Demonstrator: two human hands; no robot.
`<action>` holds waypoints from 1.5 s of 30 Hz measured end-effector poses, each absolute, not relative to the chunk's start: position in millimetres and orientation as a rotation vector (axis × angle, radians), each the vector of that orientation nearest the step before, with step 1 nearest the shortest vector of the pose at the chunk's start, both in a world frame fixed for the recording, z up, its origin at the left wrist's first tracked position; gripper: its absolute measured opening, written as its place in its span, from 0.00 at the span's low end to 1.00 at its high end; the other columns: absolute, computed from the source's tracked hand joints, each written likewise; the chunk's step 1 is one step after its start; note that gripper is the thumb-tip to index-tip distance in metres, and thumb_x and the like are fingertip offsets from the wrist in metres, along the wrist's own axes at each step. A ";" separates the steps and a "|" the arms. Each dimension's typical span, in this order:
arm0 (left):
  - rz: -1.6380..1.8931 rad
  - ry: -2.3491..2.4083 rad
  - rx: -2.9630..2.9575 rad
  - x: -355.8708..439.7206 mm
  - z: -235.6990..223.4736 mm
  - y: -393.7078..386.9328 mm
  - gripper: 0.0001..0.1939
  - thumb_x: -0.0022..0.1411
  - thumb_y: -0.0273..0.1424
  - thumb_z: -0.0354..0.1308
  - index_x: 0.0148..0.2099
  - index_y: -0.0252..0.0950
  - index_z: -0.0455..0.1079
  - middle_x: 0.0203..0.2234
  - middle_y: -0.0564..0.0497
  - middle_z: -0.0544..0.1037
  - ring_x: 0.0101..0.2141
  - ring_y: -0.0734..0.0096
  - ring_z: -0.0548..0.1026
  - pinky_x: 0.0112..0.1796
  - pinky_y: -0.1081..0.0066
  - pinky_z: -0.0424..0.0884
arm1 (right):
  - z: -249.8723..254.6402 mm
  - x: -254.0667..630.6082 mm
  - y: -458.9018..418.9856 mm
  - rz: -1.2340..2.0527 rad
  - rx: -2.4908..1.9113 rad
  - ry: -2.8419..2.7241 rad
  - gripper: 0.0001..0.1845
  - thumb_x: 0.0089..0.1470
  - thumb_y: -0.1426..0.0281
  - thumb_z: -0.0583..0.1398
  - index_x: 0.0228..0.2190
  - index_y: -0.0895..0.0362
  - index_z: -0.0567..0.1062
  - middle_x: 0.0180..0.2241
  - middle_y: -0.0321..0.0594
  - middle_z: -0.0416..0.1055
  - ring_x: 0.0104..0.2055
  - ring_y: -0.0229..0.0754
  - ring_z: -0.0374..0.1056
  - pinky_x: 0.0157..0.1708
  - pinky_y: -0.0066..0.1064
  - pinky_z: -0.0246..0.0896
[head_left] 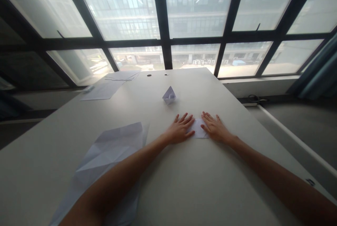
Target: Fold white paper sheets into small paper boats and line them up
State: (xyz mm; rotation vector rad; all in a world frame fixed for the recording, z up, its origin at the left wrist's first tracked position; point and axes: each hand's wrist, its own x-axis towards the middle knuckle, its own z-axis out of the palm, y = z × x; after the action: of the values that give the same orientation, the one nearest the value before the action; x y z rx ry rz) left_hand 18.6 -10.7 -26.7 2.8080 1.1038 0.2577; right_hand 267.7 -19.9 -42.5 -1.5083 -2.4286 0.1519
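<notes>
Folded paper (200, 129) was covered at nine o'clock by the left hand (180, 129), at three by the right hand (216, 128), fingers (190, 134) outspread.

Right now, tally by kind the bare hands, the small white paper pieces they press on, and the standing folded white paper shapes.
Hands (left hand, right hand): 2
Small white paper piece under them: 1
Standing folded white paper shape, boat-like: 1
Total: 4

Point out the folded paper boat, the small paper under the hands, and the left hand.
paper boat (170, 92): head view, upright peak
small paper (199, 128): head view, middle
left hand (180, 129): head view, back
</notes>
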 end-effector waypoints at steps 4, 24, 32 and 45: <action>0.253 1.104 2.799 18.8 -23.4 -12.6 0.35 0.71 0.50 0.42 0.73 0.40 0.46 0.71 0.46 0.48 0.70 0.53 0.40 0.65 0.46 0.36 | -33.1 263.8 -20.1 0.158 -1.446 -2.254 0.30 0.68 0.60 0.43 0.66 0.58 0.59 0.69 0.53 0.49 0.71 0.52 0.45 0.66 0.59 0.39; 0.338 1.070 2.770 18.0 -25.5 -11.5 0.33 0.71 0.47 0.47 0.72 0.44 0.48 0.69 0.46 0.54 0.69 0.56 0.48 0.65 0.51 0.43 | -35.5 257.0 -24.9 0.270 -1.291 -2.536 0.33 0.66 0.61 0.49 0.68 0.55 0.52 0.69 0.48 0.49 0.71 0.50 0.44 0.67 0.54 0.40; 0.348 1.066 2.763 17.6 -25.6 -11.5 0.33 0.71 0.47 0.47 0.72 0.44 0.48 0.69 0.46 0.54 0.69 0.55 0.49 0.65 0.51 0.42 | -33.1 256.0 -26.3 0.282 -1.302 -2.542 0.33 0.66 0.61 0.48 0.68 0.56 0.53 0.69 0.47 0.49 0.71 0.49 0.43 0.67 0.52 0.39; 0.299 1.077 2.759 18.9 -20.5 -14.6 0.33 0.71 0.47 0.46 0.73 0.43 0.47 0.69 0.46 0.52 0.69 0.54 0.48 0.65 0.50 0.42 | -32.3 256.1 -26.6 0.288 -1.294 -2.542 0.33 0.66 0.61 0.49 0.68 0.56 0.53 0.69 0.48 0.49 0.71 0.50 0.44 0.67 0.53 0.39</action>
State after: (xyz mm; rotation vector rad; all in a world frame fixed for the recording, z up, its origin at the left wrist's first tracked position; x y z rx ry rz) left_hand 18.9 -14.6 -20.5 2.7589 1.0765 0.2993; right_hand 256.1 -26.6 -32.3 -1.2935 -2.5424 0.2885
